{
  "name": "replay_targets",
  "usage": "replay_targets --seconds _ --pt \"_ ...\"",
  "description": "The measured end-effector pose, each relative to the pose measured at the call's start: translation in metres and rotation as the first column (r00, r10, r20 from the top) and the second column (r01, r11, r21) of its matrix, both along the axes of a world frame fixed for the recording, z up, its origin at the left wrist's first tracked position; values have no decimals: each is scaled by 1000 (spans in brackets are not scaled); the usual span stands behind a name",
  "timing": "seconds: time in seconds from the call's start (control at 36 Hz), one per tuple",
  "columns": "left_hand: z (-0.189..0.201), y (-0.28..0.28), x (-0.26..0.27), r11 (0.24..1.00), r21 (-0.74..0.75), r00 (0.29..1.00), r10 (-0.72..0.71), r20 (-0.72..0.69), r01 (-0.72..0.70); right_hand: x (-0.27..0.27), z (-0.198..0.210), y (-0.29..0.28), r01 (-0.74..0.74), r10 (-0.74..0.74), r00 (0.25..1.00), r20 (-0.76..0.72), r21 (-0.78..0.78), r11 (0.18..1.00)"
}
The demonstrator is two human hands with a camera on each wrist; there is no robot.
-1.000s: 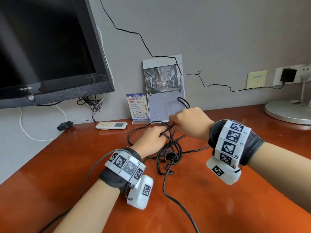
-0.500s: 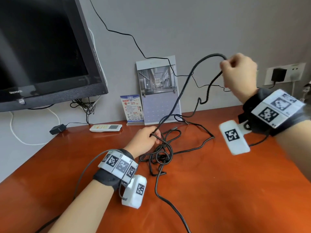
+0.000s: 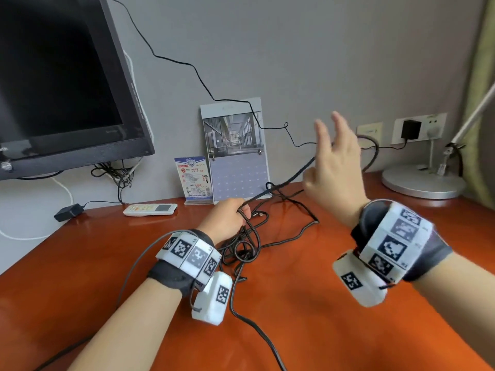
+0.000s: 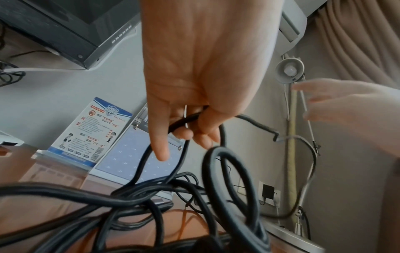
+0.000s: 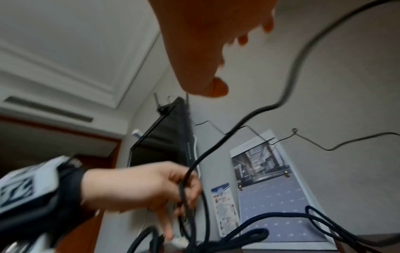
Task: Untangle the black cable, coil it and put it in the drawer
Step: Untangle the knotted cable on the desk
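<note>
Left hand (image 3: 227,218) grips a strand of the cable (image 3: 247,245), fingers curled round it, tangle on the desk (image 3: 294,303) right below. Right hand (image 3: 334,167) is raised, fingers spread, holding nothing; a lifted cable strand runs just behind its fingers.

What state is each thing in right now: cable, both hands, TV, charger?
Cable: still tangled on the desk, one strand lifted.
Left hand: grips a strand at the tangle.
Right hand: raised, fingers spread, holding nothing.
TV: screen dark.
Charger: plugged into the wall socket.
</note>
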State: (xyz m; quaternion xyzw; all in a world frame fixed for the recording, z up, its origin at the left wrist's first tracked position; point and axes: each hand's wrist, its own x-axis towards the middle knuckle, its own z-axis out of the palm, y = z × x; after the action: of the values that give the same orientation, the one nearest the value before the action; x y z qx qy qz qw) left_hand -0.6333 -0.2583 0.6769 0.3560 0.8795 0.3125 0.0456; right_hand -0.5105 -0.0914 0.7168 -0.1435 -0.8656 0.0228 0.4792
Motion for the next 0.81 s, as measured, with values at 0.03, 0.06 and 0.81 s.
replay_targets --seconds 0.03,0.06,0.81 --pt "1 1 2 1000 -6 1000 -11 -7 10 -5 -6 -6 -77 64 993 96 129 989" --pt "3 2 5 1000 -14 1000 -20 -23 20 -9 -11 -11 -156 103 972 212 250 955" --pt "-9 -7 -10 998 15 998 -58 -27 58 16 42 2 -592 639 759 -122 -536 601"
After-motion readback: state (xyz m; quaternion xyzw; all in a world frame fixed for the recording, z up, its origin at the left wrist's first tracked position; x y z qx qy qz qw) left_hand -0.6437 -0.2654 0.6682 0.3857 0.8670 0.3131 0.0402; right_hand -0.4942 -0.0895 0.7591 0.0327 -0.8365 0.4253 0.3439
